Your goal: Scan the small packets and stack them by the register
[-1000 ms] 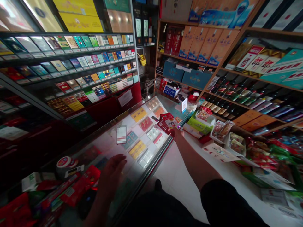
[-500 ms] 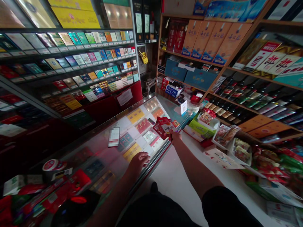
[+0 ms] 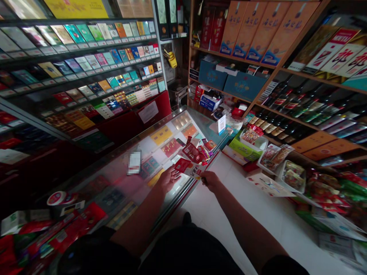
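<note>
My right hand [image 3: 210,180] is closed on the right end of a flat red-and-white snack packet [image 3: 188,168], held above the counter's front edge. My left hand [image 3: 169,178] has its fingers apart at the packet's left end; whether they touch it is hard to tell. Just beyond, a dark red packet [image 3: 193,153] lies on the glass counter [image 3: 114,179]. Several small, brightly wrapped snacks [image 3: 208,147] are beside it. A small dark object [image 3: 180,142] rests to their left.
A blurred-out upright rectangle [image 3: 134,162] is on the counter, left of my hands. A code stand [image 3: 221,124] is farther back. Red packages [image 3: 77,229] crowd the near left. White baskets [image 3: 292,176] of snacks line the right, below bottle shelves [image 3: 304,103]. Cigarette shelves [image 3: 86,63] fill the left.
My right hand has come nearer with one packet, while a dark red packet now lies on the counter. My left hand has moved up to the held packet's left end. The view has shifted slightly.
</note>
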Demonstrator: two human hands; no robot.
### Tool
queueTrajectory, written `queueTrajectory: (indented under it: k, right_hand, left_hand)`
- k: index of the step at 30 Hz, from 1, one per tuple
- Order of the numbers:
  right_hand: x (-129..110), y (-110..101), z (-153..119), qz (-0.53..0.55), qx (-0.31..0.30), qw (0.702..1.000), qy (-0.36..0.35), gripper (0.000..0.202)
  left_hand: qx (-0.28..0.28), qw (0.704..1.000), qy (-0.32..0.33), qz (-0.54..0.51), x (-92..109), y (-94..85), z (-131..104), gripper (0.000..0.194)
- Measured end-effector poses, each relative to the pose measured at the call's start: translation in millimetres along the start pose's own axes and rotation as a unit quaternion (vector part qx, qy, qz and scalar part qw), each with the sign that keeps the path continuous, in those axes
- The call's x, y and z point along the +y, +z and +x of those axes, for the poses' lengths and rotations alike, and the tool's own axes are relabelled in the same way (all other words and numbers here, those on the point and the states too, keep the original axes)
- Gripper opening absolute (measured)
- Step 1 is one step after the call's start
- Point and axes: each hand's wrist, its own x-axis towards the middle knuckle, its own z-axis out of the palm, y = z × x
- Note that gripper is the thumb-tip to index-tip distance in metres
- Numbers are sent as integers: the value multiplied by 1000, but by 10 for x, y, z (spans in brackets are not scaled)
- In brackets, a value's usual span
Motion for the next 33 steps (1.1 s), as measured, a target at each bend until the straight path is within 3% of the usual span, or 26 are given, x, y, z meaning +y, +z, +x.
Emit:
queueTrajectory:
  k: [5, 9, 13, 19, 22, 26, 29, 33]
  right_hand:
    - [32, -70, -18, -69, -134, 988, -38, 9]
    - [69, 8, -107, 37, -149, 987, -51, 20]
    - [283, 299, -309, 131, -146, 980, -42, 30]
    - [534, 930, -618, 108, -67, 988, -82, 34]
    - [505, 1107, -771, 73, -79, 988, -107, 35]
    - [485, 1269, -941, 27, -133, 984, -114, 38]
    - [561, 1419, -1026, -6, -115, 985, -127, 36]
    - [709, 1603, -1129, -66, -103, 979, -162, 31]
  left_hand:
    - [50, 997, -4, 54, 14, -182, 109, 21]
    - [53, 996, 19, 76, 12, -303, 7, 24]
    - [78, 994, 35, 62, 4, -345, -217, 26]
    - [62, 995, 56, 46, 36, -471, -624, 33]
    - [54, 994, 70, 62, 195, -653, -862, 36]
    - [90, 973, 98, 187, 488, -973, -1181, 27]
    - [79, 958, 110, 254, 640, -1198, -1368, 25]
    - [67, 955, 118, 263, 740, -1457, -1536, 27]
